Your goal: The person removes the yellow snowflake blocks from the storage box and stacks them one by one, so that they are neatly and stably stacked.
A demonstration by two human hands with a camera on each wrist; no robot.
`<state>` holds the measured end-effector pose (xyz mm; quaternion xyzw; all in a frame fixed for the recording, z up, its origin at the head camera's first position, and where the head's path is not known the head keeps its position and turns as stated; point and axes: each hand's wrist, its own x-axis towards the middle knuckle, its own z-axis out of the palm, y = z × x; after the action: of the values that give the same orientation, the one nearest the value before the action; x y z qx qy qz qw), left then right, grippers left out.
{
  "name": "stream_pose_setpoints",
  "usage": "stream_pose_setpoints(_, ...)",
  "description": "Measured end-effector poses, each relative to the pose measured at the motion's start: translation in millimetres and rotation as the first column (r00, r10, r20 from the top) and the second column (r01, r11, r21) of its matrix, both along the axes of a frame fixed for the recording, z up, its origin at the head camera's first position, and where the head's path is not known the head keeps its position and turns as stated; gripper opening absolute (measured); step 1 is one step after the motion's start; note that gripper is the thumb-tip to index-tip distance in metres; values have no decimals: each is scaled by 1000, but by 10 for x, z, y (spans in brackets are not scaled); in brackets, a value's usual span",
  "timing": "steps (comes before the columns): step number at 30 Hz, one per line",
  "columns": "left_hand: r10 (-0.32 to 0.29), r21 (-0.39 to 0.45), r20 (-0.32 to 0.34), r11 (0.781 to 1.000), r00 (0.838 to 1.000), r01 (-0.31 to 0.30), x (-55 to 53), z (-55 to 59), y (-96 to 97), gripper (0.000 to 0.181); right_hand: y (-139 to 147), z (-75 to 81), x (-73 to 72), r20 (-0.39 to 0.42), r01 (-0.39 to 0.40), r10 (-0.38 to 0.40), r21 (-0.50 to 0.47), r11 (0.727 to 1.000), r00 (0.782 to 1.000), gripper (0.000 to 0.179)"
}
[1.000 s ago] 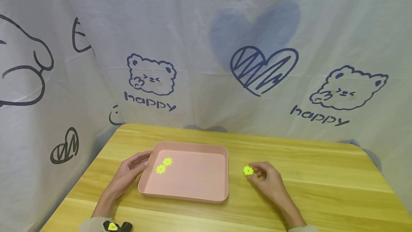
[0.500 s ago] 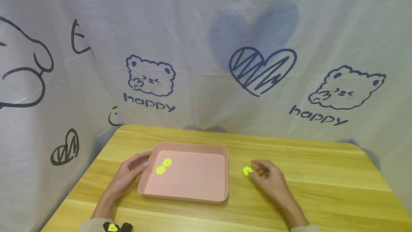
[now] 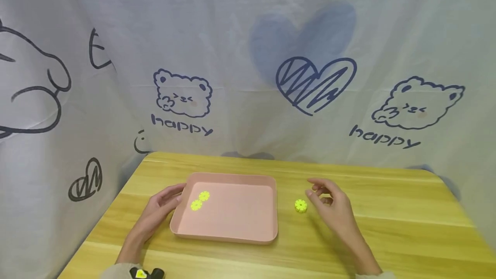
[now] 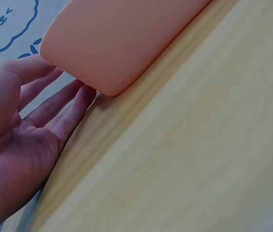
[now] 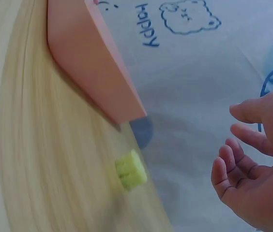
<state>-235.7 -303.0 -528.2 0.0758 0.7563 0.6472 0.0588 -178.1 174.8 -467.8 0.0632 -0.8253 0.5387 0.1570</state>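
Note:
A pink tray [image 3: 224, 214] lies on the table, with two yellow flower-shaped discs [image 3: 196, 205] side by side near its left wall. My left hand [image 3: 155, 210] rests at the tray's left side; in the left wrist view its fairly straight fingers touch the tray's outer wall [image 4: 102, 53]. Right of the tray stands a short stack of yellow-green flower-shaped discs [image 3: 300, 206], whose thickness shows in the right wrist view [image 5: 131, 170]. My right hand [image 3: 335, 208] hovers just right of the stack, apart from it, fingers loosely bent around nothing.
The wooden table [image 3: 387, 214] extends to both sides of the tray. A pale cloth [image 3: 240, 98] printed with bears and hearts hangs behind and to the left. A black strap device [image 3: 147, 273] sits at the left wrist.
My right hand has let go of the yellow disc stack and moved up and right from it. The stack stays on the table. The left hand keeps its place at the tray.

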Motion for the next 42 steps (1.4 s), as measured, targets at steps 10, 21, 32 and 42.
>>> stream_pose_setpoints(10,-4,11,1,1000,1000,4,-3,-2,9,52,-365,-21,47,-14,-112,112,8,994,994,32)
stream_pose_setpoints(21,8,10,3,1000,1000,-8,5,-9,18,52,-942,-56,-54,-38,-242,241,-45,969,970,36)
stream_pose_setpoints(32,-9,41,-4,999,1000,10,17,-21,21,52,-1501,-99,-286,3,-317,318,-19,948,948,37)
stream_pose_setpoints(42,-4,43,-3,999,1000,4,15,-15,12,51,-1984,-146,-545,70,-373,371,20,928,926,35)
